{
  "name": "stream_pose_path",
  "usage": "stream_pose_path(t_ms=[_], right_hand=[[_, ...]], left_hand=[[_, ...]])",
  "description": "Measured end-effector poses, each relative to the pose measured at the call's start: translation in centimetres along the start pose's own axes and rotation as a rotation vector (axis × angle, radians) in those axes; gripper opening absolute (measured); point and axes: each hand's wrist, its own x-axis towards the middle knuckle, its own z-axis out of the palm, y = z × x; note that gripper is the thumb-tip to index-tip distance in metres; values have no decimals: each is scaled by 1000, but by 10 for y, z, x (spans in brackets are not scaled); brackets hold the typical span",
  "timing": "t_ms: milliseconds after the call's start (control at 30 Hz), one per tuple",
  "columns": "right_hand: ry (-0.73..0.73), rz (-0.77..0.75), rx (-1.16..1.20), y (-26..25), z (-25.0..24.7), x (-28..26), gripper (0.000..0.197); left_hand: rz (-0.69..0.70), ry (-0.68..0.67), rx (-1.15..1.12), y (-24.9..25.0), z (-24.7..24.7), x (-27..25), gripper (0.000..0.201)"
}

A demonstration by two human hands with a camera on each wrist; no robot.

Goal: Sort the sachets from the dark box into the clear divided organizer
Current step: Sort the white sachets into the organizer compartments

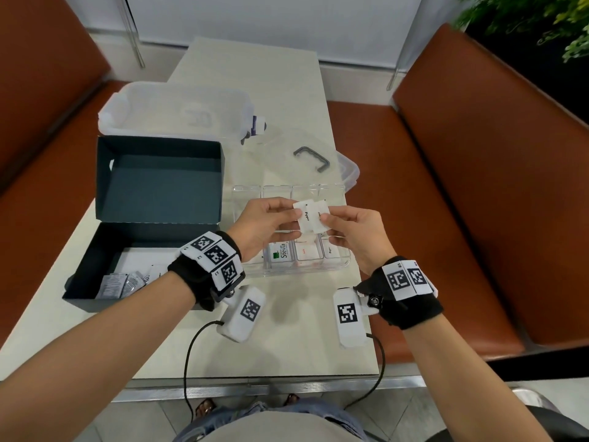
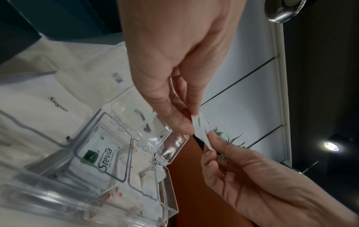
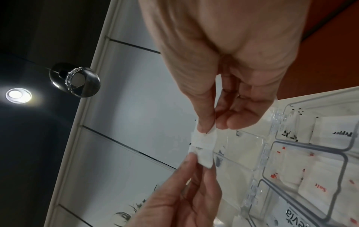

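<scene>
Two overlapping white pepper sachets (image 1: 310, 216) are held in the air above the clear divided organizer (image 1: 287, 272). My left hand (image 1: 294, 213) pinches them from the left and my right hand (image 1: 325, 223) pinches them from the right. The left wrist view shows the left hand (image 2: 191, 121) pinching the thin sachets (image 2: 200, 130) edge-on. The right wrist view has the right hand (image 3: 213, 129) pinching the sachets (image 3: 204, 145). The near compartments hold a Stevia sachet (image 1: 282, 252), red-printed salt sachets (image 1: 307, 252) and pepper sachets (image 1: 333, 250). The dark box (image 1: 105, 250) stands open at left with several sachets (image 1: 118, 283) inside.
A large translucent tub (image 1: 172, 113) stands behind the dark box. A clear lid with a grey handle (image 1: 312, 157) lies behind the organizer. Brown bench seats (image 1: 446, 202) flank the narrow table (image 1: 287, 346). Cables hang off its near edge.
</scene>
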Motion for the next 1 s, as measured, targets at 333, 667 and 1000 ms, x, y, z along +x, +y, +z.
stream_pose_path(t_ms=[333, 667, 1000], right_hand=[[110, -99, -211, 5, 6, 4, 17], [189, -85, -414, -1, -26, 31, 8], [318, 6, -825, 42, -15, 31, 5]], left_hand=[[59, -28, 75, -5, 8, 4, 24], [59, -20, 272, -7, 17, 9, 19], [34, 12, 305, -8, 12, 5, 18]])
